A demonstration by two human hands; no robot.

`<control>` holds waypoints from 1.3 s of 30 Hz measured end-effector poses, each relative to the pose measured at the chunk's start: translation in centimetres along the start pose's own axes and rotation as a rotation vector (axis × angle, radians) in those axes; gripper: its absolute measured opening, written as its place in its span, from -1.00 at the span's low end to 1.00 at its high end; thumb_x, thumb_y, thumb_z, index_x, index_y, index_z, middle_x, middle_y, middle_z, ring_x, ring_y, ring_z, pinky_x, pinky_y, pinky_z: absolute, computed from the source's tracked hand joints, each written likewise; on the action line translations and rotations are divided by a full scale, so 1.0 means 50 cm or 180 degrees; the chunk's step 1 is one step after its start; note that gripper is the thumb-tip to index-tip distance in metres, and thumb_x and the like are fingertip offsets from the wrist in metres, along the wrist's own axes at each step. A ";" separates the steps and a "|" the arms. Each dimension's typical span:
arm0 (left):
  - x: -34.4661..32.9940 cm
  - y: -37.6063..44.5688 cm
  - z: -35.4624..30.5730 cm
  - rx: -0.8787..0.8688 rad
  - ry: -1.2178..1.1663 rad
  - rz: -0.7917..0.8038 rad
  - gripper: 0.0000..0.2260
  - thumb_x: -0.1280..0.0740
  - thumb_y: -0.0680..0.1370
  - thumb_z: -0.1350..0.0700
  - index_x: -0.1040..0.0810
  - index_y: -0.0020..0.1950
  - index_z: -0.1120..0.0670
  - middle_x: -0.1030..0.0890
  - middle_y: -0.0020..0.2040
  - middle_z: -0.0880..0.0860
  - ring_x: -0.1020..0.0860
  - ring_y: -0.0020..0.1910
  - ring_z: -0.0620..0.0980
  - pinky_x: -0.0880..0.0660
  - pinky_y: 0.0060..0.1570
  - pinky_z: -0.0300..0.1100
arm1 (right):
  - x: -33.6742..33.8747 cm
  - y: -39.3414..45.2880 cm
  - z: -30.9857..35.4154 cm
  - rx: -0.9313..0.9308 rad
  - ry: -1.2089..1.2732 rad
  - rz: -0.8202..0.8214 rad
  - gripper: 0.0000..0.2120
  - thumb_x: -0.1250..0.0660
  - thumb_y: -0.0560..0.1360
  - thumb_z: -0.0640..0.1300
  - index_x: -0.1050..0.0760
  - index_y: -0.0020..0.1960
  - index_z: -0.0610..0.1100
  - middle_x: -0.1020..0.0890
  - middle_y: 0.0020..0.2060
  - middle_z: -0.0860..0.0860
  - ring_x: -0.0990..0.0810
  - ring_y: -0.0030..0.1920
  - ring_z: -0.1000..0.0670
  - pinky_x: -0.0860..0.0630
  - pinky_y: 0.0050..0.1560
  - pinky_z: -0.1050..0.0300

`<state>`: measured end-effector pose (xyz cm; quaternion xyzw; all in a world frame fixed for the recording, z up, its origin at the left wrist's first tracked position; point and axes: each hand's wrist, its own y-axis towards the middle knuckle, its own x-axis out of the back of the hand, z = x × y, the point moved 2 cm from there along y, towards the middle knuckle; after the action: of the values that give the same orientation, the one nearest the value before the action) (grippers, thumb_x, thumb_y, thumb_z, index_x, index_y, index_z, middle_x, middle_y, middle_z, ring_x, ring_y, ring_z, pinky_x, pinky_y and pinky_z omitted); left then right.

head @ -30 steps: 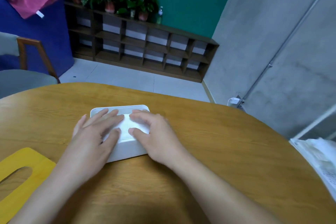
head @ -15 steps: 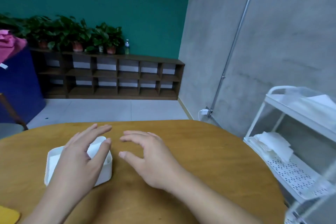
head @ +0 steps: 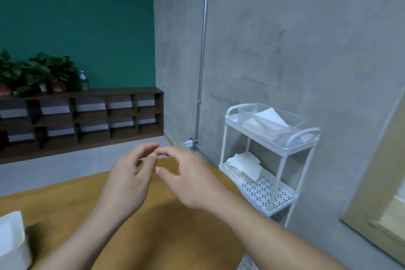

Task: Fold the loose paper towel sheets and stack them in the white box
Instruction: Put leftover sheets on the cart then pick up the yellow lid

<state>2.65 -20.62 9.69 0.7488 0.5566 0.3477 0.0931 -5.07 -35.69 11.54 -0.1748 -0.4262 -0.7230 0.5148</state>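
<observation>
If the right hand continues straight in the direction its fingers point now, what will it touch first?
The right hand points up-left, toward the left hand. Its fingertips are already next to the left fingertips, so it would probably meet them first. Depth is unclear, so it might pass just beyond them.

Matt wood table (head: pixel 65 199), white perforated metal cart (head: pixel 269 190) w/ paper sheets (head: pixel 243 164), rough concrete wall (head: pixel 306 50).

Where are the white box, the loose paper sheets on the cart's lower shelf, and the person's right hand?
white box (head: pixel 13 241), head view, its near side wall.
loose paper sheets (head: pixel 244 165), head view, top sheet.
right hand (head: pixel 188 178), head view, back of hand.
</observation>
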 end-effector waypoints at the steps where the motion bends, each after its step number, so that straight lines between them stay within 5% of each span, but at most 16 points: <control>1: -0.033 0.016 -0.021 -0.0056 -0.0077 0.0064 -0.80 -0.32 0.75 0.02 -0.67 0.31 -0.17 -0.70 0.20 -0.32 -0.64 0.18 -0.31 -0.50 0.15 -0.29 | 0.034 -0.005 -0.018 -0.0074 -0.0020 -0.0058 -0.63 -0.40 0.69 0.00 -0.55 0.48 0.09 -0.61 0.45 0.11 -0.51 0.49 0.11 -0.41 0.55 0.08; 4: -0.128 0.070 -0.081 -0.0185 -0.0293 0.0234 -0.82 -0.32 0.75 0.07 -0.68 0.26 -0.12 -0.72 0.15 -0.27 -0.64 0.12 -0.34 -0.48 0.06 -0.45 | 0.134 -0.012 -0.071 -0.0231 -0.0138 -0.0254 -0.65 -0.40 0.68 0.03 -0.56 0.46 0.11 -0.64 0.40 0.15 -0.54 0.45 0.13 -0.47 0.51 0.06; 8: -0.236 0.149 -0.153 -0.0286 -0.0445 0.0358 -0.82 -0.32 0.75 0.06 -0.70 0.27 -0.08 -0.72 0.15 -0.22 -0.63 0.16 -0.32 -0.53 0.15 -0.30 | 0.260 -0.003 -0.145 -0.0475 -0.0313 -0.0535 -0.62 -0.44 0.66 0.04 -0.58 0.47 0.08 -0.66 0.37 0.14 -0.58 0.40 0.14 -0.50 0.47 0.09; 12: -0.337 0.229 -0.222 -0.0303 -0.0594 0.0515 -0.82 -0.31 0.76 0.06 -0.70 0.26 -0.07 -0.71 0.13 -0.23 -0.60 0.12 -0.41 -0.46 0.03 -0.54 | 0.382 0.023 -0.234 -0.0724 -0.0359 -0.0842 -0.67 -0.45 0.66 -0.03 -0.64 0.41 -0.02 -0.71 0.30 0.12 -0.65 0.31 0.15 -0.52 0.46 0.11; 17: -0.473 0.323 -0.274 -0.0339 -0.0500 0.0774 -0.76 -0.28 0.76 0.04 -0.69 0.34 -0.04 -0.73 0.20 -0.12 -0.66 0.21 -0.13 -0.57 0.25 -0.12 | 0.508 0.074 -0.348 -0.1139 -0.0356 -0.1103 -0.76 -0.44 0.67 -0.15 -0.68 0.32 -0.13 -0.75 0.19 0.02 -0.72 0.20 0.03 -0.57 0.35 0.12; 22: -0.588 0.370 -0.293 -0.0378 -0.0124 0.1056 -0.69 -0.20 0.78 0.00 -0.65 0.43 -0.04 -0.68 0.35 -0.09 -0.60 0.34 -0.06 -0.44 0.24 -0.19 | 0.585 0.118 -0.459 -0.1665 -0.0635 -0.1121 -0.76 -0.47 0.64 -0.10 -0.68 0.28 -0.13 -0.74 0.12 -0.02 -0.71 0.17 -0.06 -0.58 0.26 0.08; 26: -0.668 0.397 -0.288 -0.0496 0.0373 0.1340 -0.65 -0.13 0.79 -0.01 -0.59 0.48 -0.02 -0.66 0.42 0.00 -0.56 0.43 0.06 -0.45 0.38 -0.06 | 0.609 0.150 -0.537 -0.2026 -0.1090 -0.0868 -0.84 -0.50 0.58 -0.07 -0.70 0.04 -0.17 -0.77 -0.05 -0.12 -0.74 0.05 -0.20 -0.64 0.05 0.01; 31: -0.734 0.408 -0.266 -0.0877 0.1735 0.1602 -0.61 0.03 0.81 -0.01 -0.48 -0.07 0.03 -0.58 -0.05 0.06 -0.49 0.08 0.17 -0.29 0.49 0.15 | 0.605 0.199 -0.599 -0.2242 -0.2177 -0.0071 -0.74 -0.45 0.61 0.02 -0.58 -0.11 -0.16 -0.66 -0.18 -0.08 -0.67 -0.04 -0.22 -0.56 -0.07 0.08; 35: -0.740 0.400 -0.263 -0.0987 0.2116 0.1615 -0.66 0.05 0.78 0.09 -0.30 -0.16 0.05 -0.56 -0.12 0.07 -0.37 -0.03 0.19 -0.31 0.36 0.15 | 0.587 0.227 -0.626 -0.2401 -0.2412 0.0276 -0.61 -0.39 0.66 0.08 -0.49 -0.22 -0.17 -0.53 -0.30 -0.05 -0.56 -0.14 -0.18 -0.44 -0.10 0.10; 39: -0.734 0.406 -0.270 -0.1119 0.2151 0.1672 -0.60 0.00 0.76 0.12 -0.18 -0.29 0.02 -0.36 -0.28 0.01 -0.43 -0.03 0.23 -0.34 0.36 0.12 | 0.582 0.236 -0.630 -0.2360 -0.2071 -0.0039 -0.77 -0.48 0.59 -0.03 -0.58 -0.11 -0.17 -0.65 -0.18 -0.11 -0.60 -0.13 -0.19 -0.50 -0.16 0.12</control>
<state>4.73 -64.28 15.05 0.6819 0.2798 0.6732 -0.0592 -0.55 -79.35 18.68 -0.5604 -0.2798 -0.7370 0.2539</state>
